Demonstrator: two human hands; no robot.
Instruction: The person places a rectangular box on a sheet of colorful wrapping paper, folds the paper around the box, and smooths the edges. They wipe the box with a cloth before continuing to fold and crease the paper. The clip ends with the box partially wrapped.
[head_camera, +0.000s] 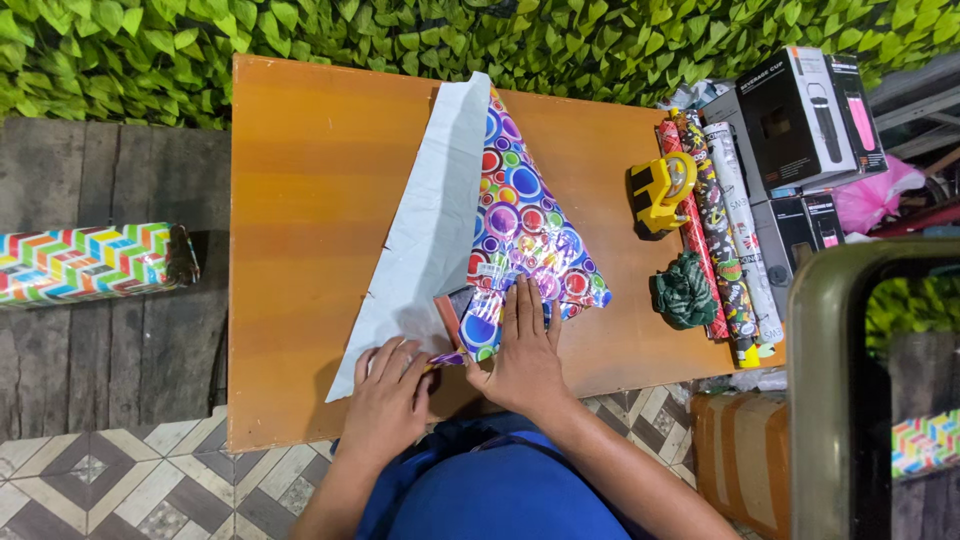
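Head view: pressing flat with the right hand (522, 352), fingers spread, on the circle-patterned wrapping paper (525, 225); pinching its folded corner with the left hand (388, 395), fingers curled shut. Wrapping looking partly done: paper folded over at table centre, white underside (425, 240) still lying open at nine o'clock, nothing taped. Resting on an orange table (300, 200); yellow tape dispenser (660, 190) and paper rolls (715, 220) lying at three o'clock, leafy hedge (150, 45) running at twelve.

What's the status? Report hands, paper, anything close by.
Left hand pinching the paper's near edge. Right hand flat, pressing the wrapping paper down. Tape dispenser and rolls lie apart, to the right.
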